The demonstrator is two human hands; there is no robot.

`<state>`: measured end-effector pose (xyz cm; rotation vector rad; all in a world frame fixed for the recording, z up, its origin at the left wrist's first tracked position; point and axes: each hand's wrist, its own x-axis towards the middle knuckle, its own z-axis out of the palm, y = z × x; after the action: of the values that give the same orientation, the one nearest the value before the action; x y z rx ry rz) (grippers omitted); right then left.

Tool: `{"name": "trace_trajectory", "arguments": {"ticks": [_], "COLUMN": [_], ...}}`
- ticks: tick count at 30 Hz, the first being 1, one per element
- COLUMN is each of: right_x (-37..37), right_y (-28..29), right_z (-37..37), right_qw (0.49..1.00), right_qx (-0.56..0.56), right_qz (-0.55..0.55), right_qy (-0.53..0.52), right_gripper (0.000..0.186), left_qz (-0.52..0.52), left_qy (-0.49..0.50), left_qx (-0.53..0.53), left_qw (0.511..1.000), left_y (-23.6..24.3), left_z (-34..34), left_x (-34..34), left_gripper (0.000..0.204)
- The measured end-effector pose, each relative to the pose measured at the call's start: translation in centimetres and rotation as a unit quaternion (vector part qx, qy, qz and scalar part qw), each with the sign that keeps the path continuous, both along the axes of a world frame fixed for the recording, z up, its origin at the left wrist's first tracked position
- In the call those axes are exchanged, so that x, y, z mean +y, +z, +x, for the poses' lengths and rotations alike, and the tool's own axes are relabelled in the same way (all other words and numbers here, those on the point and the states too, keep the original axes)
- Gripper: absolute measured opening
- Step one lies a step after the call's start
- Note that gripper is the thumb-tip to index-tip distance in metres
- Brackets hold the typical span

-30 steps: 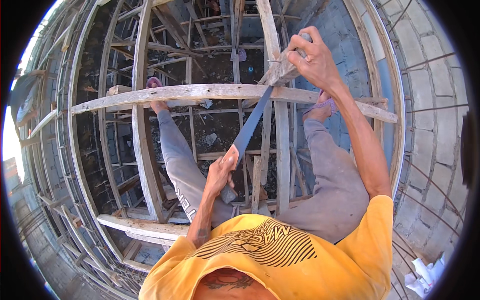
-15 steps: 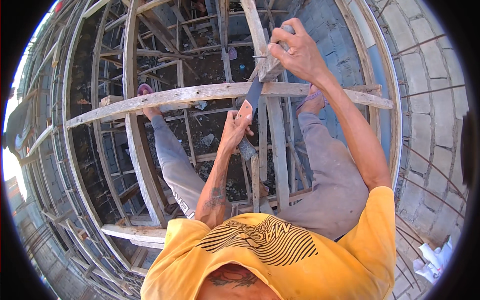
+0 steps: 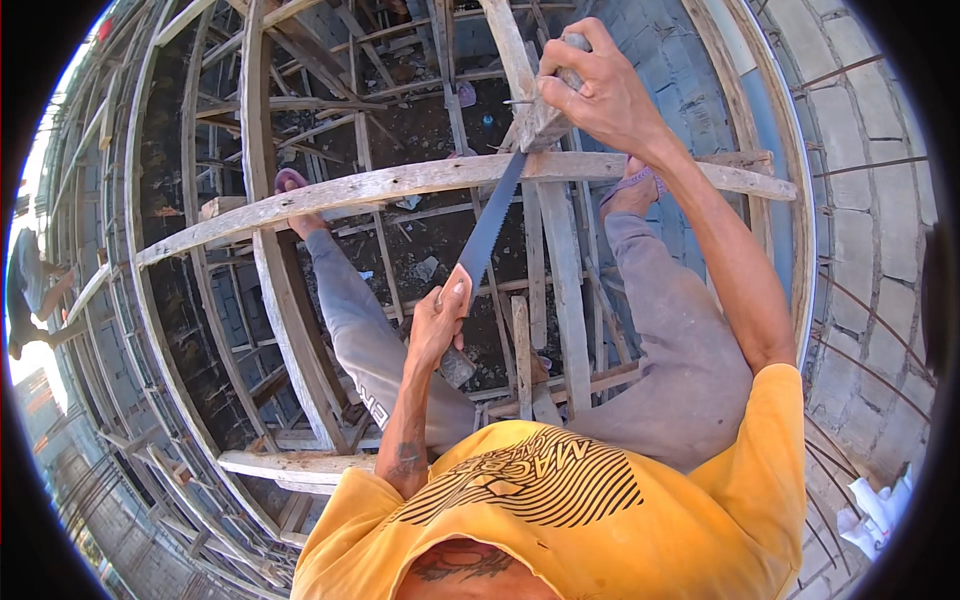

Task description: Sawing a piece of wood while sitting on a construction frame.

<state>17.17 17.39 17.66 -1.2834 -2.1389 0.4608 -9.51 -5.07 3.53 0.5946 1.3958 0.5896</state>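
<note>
My left hand [image 3: 438,322] is wrapped round the orange-brown handle of a hand saw [image 3: 492,222]. Its long dark blade slants up and away, and its tip reaches the near end of a grey piece of lumber [image 3: 543,128]. The toothed edge faces right. Above it, my right hand [image 3: 605,90] clasps that lumber from the top, fingers curled over it. A nail [image 3: 517,101] sticks out of its left side. Just below the lumber's end runs a long pale wooden beam [image 3: 400,180], crossing from left to right. Whether the blade touches this beam I cannot tell.
My sandaled feet [image 3: 290,182] are spread on the timber framework, one to each side. Wooden posts [image 3: 290,320] and crosspieces stand all around, with dark ground and debris below. A block wall [image 3: 845,200] with protruding steel bars rises on the right. Another person [image 3: 40,285] is at far left.
My left hand has drawn the saw back toward me and slightly left, so more blade shows. My right hand keeps its hold on the lumber. The whole view has shifted slightly.
</note>
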Motion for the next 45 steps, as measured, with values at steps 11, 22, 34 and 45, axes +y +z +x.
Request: {"name": "trace_trajectory", "arguments": {"ticks": [11,22,34,45], "right_x": [0.7,0.5,0.5,1.0], "right_y": [-0.5,0.3,1.3,0.3], "right_z": [0.6,-0.7,0.0,0.7], "right_qw": [0.998,0.998,0.999,0.998], "right_qx": [-0.026,-0.010,0.015,-0.005], "right_qz": [0.039,0.050,0.001,0.049], "right_qy": [0.033,0.038,0.031,0.030], "right_gripper": [0.014,0.015,0.009,0.014], "left_qz": [0.050,0.076,-0.054,-0.013], "left_qy": [0.003,-0.040,-0.034,-0.016], "left_qx": [-0.043,-0.001,-0.005,-0.024], "left_qw": [0.998,0.996,0.998,1.000], "left_y": [-3.3,-2.6,0.6,-1.6], "left_z": [5.0,3.6,-0.1,0.4], "left_x": [8.8,9.7,1.3,0.4], "left_gripper": [0.040,0.043,0.036,0.038]}}
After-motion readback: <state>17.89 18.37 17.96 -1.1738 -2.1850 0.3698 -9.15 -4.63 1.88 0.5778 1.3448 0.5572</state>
